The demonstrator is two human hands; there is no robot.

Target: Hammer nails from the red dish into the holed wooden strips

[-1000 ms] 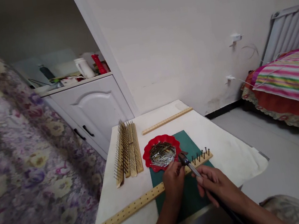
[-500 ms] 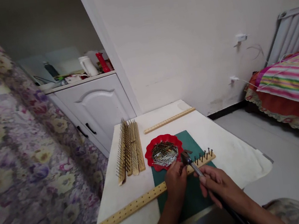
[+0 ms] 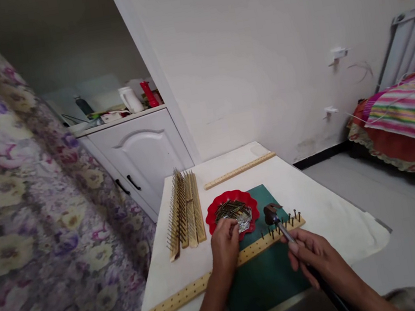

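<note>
My left hand (image 3: 224,247) is at the near rim of a red scalloped bowl (image 3: 254,206) holding many nails (image 3: 233,208). Its fingers are curled together, and whatever they may pinch is too small to make out. My right hand (image 3: 313,254) grips a claw hammer (image 3: 286,232) by its handle, with the head raised over the right part of a wooden strip (image 3: 182,297). That strip has rows of holes and lies slantwise across a green mat (image 3: 264,288). Several dark nails (image 3: 295,214) stand upright in its right end.
Strips studded with nails (image 3: 185,214) lie side by side at the table's left. Another holed strip (image 3: 239,170) rests near the back edge of the white table (image 3: 329,225). A floral curtain (image 3: 53,201) hangs at left, and a bed (image 3: 409,113) stands at right.
My left hand has moved from the strip up and left to the bowl's near rim. Another standing nail now shows in the strip. The hammer has shifted slightly right in view.
</note>
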